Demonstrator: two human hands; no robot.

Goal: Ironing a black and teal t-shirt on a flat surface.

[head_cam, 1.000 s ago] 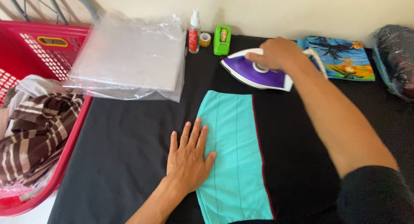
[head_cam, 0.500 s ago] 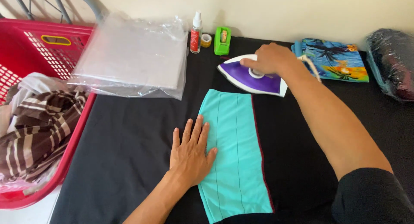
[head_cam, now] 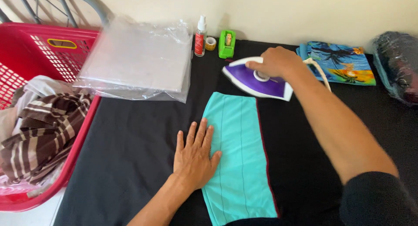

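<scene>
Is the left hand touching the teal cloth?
Touching. The head view shows the left hand lying flat, fingers spread, with its thumb side overlapping the teal cloth's left edge.

One head-worn view looks steeply down, close over the black table (head_cam: 130, 165).

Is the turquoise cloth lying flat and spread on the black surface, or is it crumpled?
Flat. The turquoise cloth lies smooth, its edges straight, with the left hand pressed open on its left edge.
</scene>
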